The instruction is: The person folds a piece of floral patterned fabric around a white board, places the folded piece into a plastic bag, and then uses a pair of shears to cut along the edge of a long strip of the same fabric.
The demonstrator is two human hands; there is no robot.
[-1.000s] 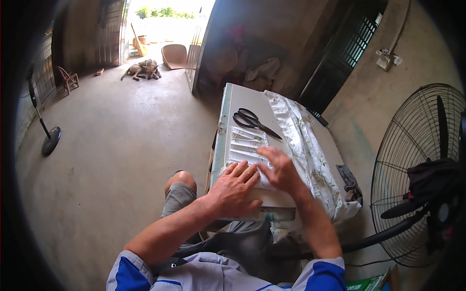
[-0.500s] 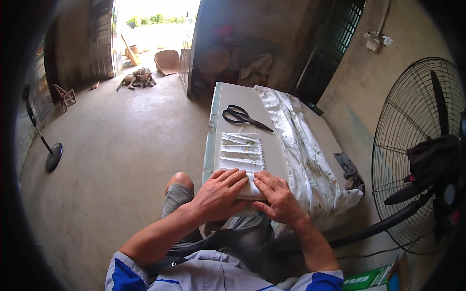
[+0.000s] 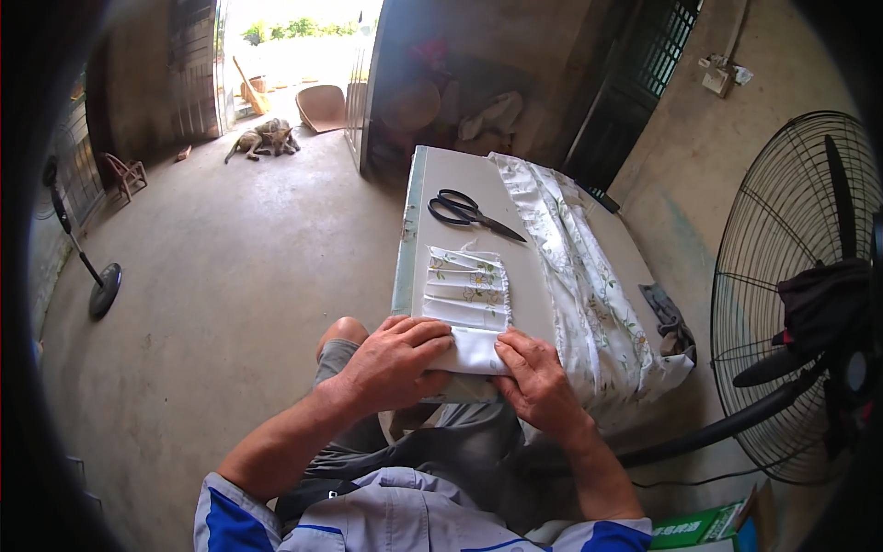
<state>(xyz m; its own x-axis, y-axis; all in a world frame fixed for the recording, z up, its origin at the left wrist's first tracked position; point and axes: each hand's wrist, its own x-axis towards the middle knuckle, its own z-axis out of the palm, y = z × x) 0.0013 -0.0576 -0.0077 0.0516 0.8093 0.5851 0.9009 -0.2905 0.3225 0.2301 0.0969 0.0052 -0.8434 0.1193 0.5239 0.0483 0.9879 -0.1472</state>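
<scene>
Both hands, left (image 3: 397, 361) and right (image 3: 533, 375), press flat and open on the folded cloth's (image 3: 465, 304) near end, apparently gripping nothing. It lies on the tabletop (image 3: 460, 179), scissors (image 3: 471, 213) beyond.

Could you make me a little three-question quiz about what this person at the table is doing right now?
1. True or false: both hands press on the near end of the pleated white cloth.
2. What lies beyond the cloth on the table? A scissors, B hammer, C cup.
3. What stands at the far right?

Key: 1 true, left hand and right hand both rest on it. 2 A, black scissors. 3 a large fan.
</scene>
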